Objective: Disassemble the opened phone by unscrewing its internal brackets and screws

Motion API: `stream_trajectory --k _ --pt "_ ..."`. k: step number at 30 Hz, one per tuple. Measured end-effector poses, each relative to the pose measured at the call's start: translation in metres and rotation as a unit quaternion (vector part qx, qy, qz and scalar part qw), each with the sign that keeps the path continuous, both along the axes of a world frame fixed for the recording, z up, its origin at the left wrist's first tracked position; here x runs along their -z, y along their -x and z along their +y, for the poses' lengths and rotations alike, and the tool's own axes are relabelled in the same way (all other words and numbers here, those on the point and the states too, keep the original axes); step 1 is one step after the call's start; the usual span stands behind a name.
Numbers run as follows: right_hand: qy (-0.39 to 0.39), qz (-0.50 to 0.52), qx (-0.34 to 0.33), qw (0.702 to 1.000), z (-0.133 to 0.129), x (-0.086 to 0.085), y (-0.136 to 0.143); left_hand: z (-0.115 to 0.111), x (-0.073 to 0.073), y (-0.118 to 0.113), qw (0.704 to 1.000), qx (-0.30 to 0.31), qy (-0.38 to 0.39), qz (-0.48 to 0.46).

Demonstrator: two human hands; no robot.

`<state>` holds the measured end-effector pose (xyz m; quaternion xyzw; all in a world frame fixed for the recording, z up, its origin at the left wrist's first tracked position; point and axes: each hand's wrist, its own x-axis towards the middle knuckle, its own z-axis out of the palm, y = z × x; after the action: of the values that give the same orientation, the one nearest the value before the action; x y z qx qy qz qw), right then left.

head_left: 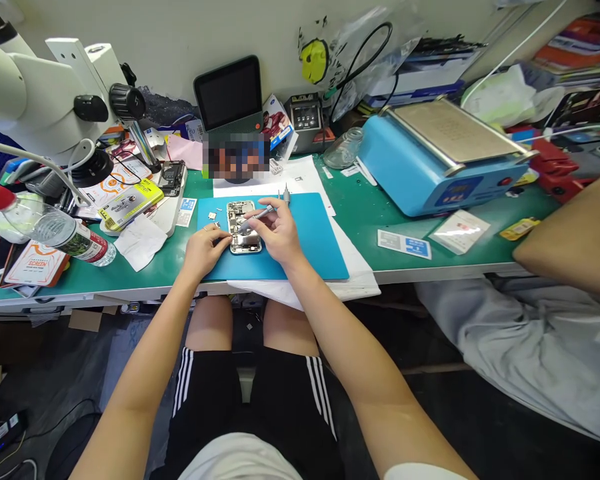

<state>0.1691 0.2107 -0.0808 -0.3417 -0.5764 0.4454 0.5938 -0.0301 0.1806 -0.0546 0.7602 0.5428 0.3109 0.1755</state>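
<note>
An opened smartphone (pixel 251 245) with its inner parts bare lies on a blue work mat (pixel 310 240). My left hand (pixel 206 252) is at its left edge, thumb and fingers pressed together on the frame. In my right hand (pixel 279 233) is a slim grey pen-like tool (pixel 265 212), tilted with its lower end over the middle of the phone. The tool's exact kind cannot be made out. Another thin grey tool (pixel 286 195) shows just behind that hand. Small loose phone parts (pixel 212 216) lie on the mat left of the phone.
A microscope (pixel 45 100) and a water bottle (pixel 75 233) stand at the left. A blue heating-plate machine (pixel 410 167) sits at the right, near a glass jar (pixel 344 148). Another person's arm (pixel 575 233) reaches in at the far right. White paper (pixel 355 283) lies under the mat.
</note>
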Motion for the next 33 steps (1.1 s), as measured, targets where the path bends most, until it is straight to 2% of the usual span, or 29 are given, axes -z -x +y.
stream_trajectory --k 33 --pt "-0.025 0.002 0.017 1.000 0.0024 0.0029 -0.0009 0.0002 0.0013 -0.0007 1.000 -0.006 0.004 0.009"
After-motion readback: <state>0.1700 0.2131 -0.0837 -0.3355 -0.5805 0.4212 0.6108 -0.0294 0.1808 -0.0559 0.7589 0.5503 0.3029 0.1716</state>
